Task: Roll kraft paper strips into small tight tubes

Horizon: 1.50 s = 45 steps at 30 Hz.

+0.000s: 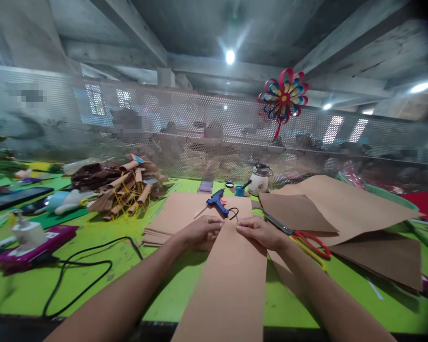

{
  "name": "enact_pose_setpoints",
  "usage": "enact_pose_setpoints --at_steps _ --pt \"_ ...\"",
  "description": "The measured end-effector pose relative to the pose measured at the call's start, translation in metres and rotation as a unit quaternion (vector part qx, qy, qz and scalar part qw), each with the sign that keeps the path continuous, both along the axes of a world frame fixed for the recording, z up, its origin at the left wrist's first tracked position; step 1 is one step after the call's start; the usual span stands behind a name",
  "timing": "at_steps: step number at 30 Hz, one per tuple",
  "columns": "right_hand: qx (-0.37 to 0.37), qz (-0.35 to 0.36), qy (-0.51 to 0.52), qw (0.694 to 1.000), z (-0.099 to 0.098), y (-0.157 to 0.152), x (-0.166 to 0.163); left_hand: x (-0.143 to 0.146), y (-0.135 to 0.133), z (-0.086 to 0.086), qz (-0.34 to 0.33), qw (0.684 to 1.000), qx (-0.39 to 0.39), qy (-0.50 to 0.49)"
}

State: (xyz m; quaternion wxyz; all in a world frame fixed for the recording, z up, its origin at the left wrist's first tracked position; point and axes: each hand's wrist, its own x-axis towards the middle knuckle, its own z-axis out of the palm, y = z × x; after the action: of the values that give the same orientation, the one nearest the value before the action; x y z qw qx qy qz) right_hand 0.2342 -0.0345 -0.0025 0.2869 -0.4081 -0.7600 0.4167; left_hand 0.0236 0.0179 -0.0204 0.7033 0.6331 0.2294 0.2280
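A long strip of brown kraft paper (pixel 231 285) runs from the near table edge up to both of my hands. At its far left corner my left hand (pixel 206 230) is closed, thumb and fingers pinching the paper. My right hand (pixel 258 231) grips the far right corner, its thumb on top and its other fingers partly hidden. Just beyond my fingertips lies a blue hot glue gun (pixel 218 203) on a stack of brown paper sheets (pixel 176 206). Scissors (pixel 288 232) with red and yellow handles rest right of my right hand.
Folded paper bundles (pixel 135 185) with yellow strings lie back left. A purple power strip (pixel 39 249) and its black cable (pixel 82 251) occupy the left. Large brown sheets (pixel 342 199) cover the right side. A white jar (pixel 260 179) stands before the perforated metal screen (pixel 185 114).
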Motion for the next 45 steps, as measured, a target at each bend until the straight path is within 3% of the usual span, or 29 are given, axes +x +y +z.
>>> enact_pose_setpoints --at_steps 3,6,9,13,19,26,32,40,45 --pt "0.072 0.017 -0.109 0.991 -0.001 0.005 -0.006 -0.003 0.003 0.004 0.035 0.999 -0.003 0.030" --pt "0.095 0.036 -0.164 0.981 -0.001 0.010 -0.016 -0.003 0.004 0.006 0.040 0.986 0.123 0.103" --pt "0.105 0.022 -0.184 0.977 -0.004 0.012 -0.021 0.000 0.003 0.004 0.040 0.962 0.234 0.133" --pt "0.094 -0.010 -0.158 0.983 -0.007 0.010 -0.016 -0.001 0.003 0.001 0.077 0.957 0.251 0.127" --pt "0.091 -0.059 -0.069 0.992 -0.015 0.008 -0.006 -0.004 0.009 -0.003 0.117 0.958 0.242 0.099" --pt "0.088 -0.071 -0.036 0.993 -0.029 0.005 -0.015 -0.011 0.010 -0.005 0.067 0.971 0.204 0.106" --pt "0.177 -0.045 -0.109 0.977 -0.022 -0.003 -0.021 -0.012 0.007 0.005 0.004 0.970 0.201 0.135" --pt "0.233 -0.056 -0.133 0.962 -0.020 -0.005 -0.020 -0.008 0.009 -0.012 0.025 0.997 0.011 0.065" --pt "0.329 -0.059 -0.181 0.925 -0.022 -0.005 -0.020 -0.006 0.009 -0.016 0.042 0.997 -0.057 0.017"
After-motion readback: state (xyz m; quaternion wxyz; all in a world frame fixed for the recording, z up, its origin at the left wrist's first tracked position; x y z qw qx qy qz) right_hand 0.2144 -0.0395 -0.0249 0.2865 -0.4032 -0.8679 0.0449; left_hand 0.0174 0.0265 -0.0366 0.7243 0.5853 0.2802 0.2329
